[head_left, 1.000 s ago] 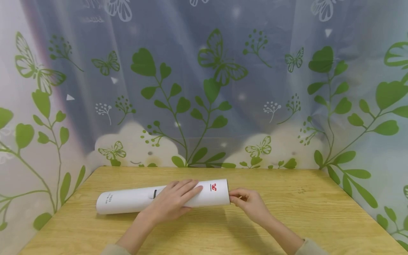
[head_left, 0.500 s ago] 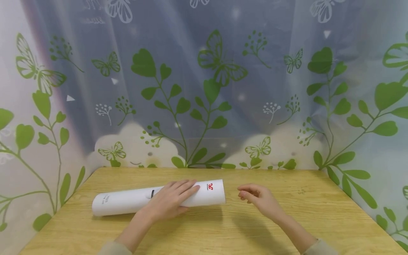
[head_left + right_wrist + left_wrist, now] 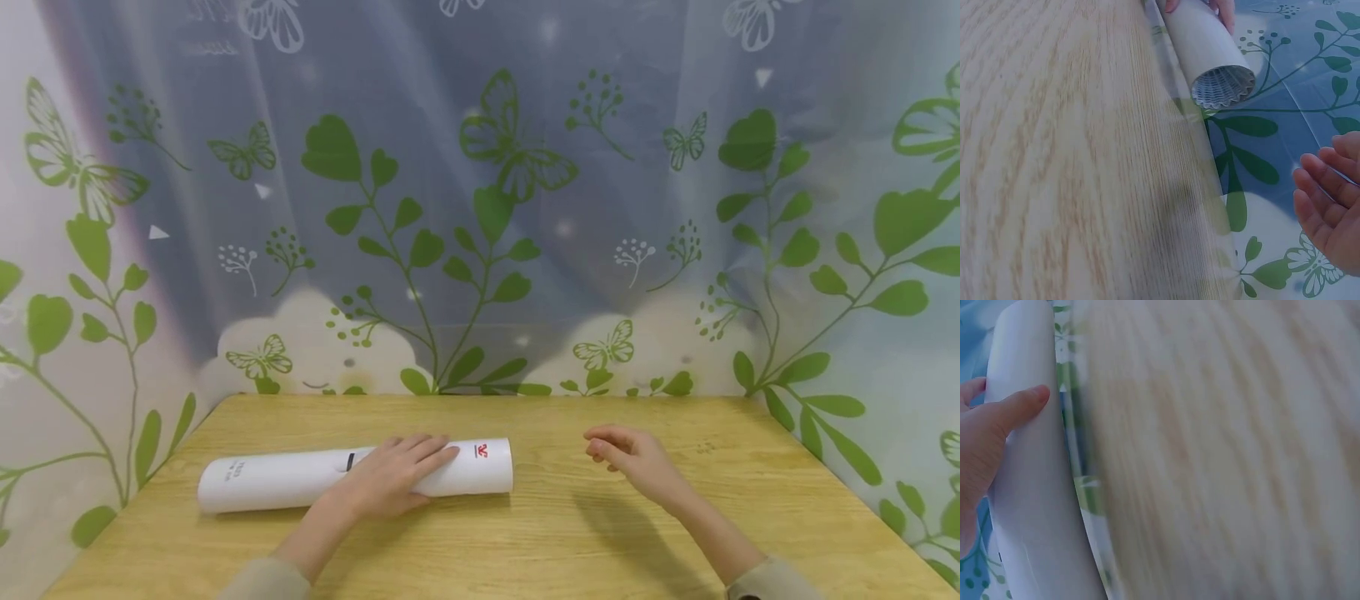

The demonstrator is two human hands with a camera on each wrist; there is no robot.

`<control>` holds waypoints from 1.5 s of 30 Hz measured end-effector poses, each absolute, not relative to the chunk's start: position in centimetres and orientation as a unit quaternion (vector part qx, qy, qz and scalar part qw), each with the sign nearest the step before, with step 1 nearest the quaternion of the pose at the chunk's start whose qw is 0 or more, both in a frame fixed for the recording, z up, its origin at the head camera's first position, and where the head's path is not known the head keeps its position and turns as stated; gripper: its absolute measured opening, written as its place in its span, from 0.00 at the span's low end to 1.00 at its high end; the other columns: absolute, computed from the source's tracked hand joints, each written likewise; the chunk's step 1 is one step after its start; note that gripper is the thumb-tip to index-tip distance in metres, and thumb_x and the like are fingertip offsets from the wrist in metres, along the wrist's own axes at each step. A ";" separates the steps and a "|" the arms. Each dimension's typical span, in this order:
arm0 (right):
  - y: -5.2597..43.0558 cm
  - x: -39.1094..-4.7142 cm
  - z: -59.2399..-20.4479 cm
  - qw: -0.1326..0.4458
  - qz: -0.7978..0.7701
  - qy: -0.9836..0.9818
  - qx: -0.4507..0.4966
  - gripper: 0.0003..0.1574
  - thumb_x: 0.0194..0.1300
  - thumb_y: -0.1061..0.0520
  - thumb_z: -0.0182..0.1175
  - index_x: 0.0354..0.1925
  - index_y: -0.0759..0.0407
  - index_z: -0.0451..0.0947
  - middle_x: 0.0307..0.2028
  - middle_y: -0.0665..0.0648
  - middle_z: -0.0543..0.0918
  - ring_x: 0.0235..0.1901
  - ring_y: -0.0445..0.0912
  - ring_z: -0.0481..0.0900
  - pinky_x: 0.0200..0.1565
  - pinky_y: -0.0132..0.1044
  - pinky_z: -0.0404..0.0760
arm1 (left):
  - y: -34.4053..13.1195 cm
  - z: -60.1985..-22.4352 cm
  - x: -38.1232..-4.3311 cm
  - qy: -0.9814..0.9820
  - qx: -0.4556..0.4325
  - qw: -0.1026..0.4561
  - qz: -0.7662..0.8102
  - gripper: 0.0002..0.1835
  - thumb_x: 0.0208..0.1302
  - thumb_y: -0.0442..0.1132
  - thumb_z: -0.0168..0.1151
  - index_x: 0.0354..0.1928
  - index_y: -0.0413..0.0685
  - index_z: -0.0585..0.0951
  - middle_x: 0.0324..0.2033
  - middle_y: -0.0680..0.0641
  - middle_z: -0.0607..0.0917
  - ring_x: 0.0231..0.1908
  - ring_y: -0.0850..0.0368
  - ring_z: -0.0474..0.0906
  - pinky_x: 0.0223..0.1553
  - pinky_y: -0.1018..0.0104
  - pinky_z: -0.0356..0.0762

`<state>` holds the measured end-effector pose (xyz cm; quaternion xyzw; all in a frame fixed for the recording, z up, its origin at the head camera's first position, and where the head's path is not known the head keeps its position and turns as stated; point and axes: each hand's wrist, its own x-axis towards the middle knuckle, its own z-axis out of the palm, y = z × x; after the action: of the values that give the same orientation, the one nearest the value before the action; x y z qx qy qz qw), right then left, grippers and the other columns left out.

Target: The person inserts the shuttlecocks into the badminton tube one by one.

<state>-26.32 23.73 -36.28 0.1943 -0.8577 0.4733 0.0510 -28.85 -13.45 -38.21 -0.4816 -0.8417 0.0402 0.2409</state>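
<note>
A long white tube (image 3: 277, 481) lies across the left half of the table, with a red logo near its right end and a black slot at mid-length. My left hand (image 3: 390, 477) grips it around the middle. In the left wrist view the thumb (image 3: 1025, 406) lies along one side of the tube, and other fingers show at its far side. The right wrist view looks into the tube's open end (image 3: 1222, 87), which has a ridged lining and a jagged inner rim. My right hand (image 3: 637, 465) hangs above the table to the right, apart from the tube, loosely curled and holding nothing.
Beneath the tube is a light wood-grain table (image 3: 540, 550). Behind it and on both sides hangs a sheer curtain (image 3: 420, 183) printed with green leaves and butterflies.
My right hand has drawn away from the tube's right end and moved right. The tube, with my left hand on it, has shifted left, its right end coming down lower.
</note>
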 end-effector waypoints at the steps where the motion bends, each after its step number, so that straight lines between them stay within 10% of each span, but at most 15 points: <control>1: 23.8 -26.4 -36.3 0.052 0.469 -0.859 0.197 0.24 0.70 0.52 0.51 0.53 0.70 0.74 0.40 0.61 0.82 0.39 0.45 0.79 0.37 0.37 0.81 | -13.5 -38.3 -28.8 -0.845 -0.481 0.232 0.042 0.42 0.48 0.48 0.72 0.65 0.44 0.67 0.61 0.42 0.72 0.57 0.46 0.72 0.50 0.51 0.76; 32: 25.2 -26.6 -35.5 0.097 0.376 -0.903 0.185 0.24 0.71 0.51 0.50 0.55 0.68 0.74 0.48 0.65 0.81 0.46 0.58 0.79 0.42 0.46 0.81 | -14.0 -35.3 -28.9 -0.887 -0.405 0.220 0.018 0.36 0.61 0.56 0.59 0.67 0.46 0.65 0.63 0.40 0.69 0.59 0.41 0.69 0.58 0.41 0.66; 45: 27.1 -28.1 -32.8 0.174 0.137 -0.967 0.127 0.38 0.69 0.40 0.49 0.63 0.67 0.65 0.63 0.74 0.63 0.64 0.71 0.52 0.57 0.72 0.51 | -15.9 -34.1 -31.1 -0.966 -0.160 0.194 -0.060 0.36 0.69 0.57 0.46 0.72 0.46 0.54 0.68 0.34 0.57 0.68 0.33 0.48 0.65 0.35 0.41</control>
<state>-28.12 27.11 -32.75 0.1274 -0.9669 0.1367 0.1739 -31.13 -15.85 -34.05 -0.1600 -0.9659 -0.0601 0.1945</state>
